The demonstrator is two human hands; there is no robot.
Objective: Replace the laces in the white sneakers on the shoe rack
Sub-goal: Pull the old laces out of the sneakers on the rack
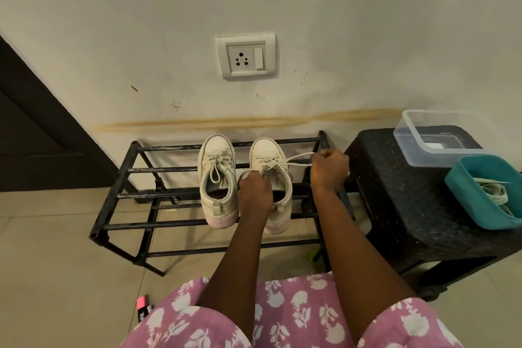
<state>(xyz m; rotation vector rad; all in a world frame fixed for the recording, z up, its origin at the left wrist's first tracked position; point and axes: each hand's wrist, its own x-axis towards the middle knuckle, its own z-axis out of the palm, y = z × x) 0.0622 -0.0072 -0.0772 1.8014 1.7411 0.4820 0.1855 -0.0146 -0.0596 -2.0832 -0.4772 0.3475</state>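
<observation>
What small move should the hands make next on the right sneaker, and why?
Probably pull the lace farther right with the right hand, while the left hand steadies the right sneaker. Both hands grip the lace, it runs taut from the shoe, and it is not yet unthreaded.

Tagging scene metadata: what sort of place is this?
Probably a home, maybe an entryway: a metal shoe rack against a scuffed wall with a power socket, a tiled floor, and a plastic stool beside the rack.
</observation>
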